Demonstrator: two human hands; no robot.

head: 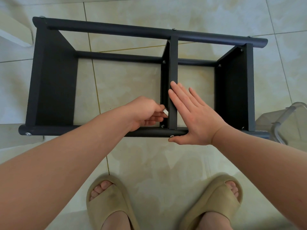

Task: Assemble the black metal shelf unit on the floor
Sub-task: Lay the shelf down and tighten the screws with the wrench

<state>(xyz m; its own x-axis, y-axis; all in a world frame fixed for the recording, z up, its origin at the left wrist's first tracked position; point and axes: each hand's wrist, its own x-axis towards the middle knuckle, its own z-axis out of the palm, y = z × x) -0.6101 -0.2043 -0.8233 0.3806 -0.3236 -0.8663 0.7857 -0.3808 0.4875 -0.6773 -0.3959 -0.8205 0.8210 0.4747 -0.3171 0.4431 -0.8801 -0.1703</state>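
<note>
The black metal shelf unit [54,77] lies on its side across the middle of the frame, on the pale tiled floor [129,83]; its three flat panels are joined by round black tubes. The step in hand looks to be at the lower end of the middle panel [173,63], where a small silver nut [162,126] sits just above the near tube [83,130]. The left hand [146,112] pinches a small flat silvery tool [165,112], probably a spanner, in curled fingers just above that nut; the right hand [194,117] is spread flat and grasps nothing, fingers straight along the panel's edge, thumb tip beside a silver bolt head [171,136].

To do it well, I judge: seat the tool squarely on the nut before turning; press the panel against the tube so the holes stay aligned; steady the bolt head with the thumb; tighten firmly, not forcibly.

Beige slippers [109,201] stand at the bottom of the frame; a clear plastic container [290,120] sits at the right edge.
</note>
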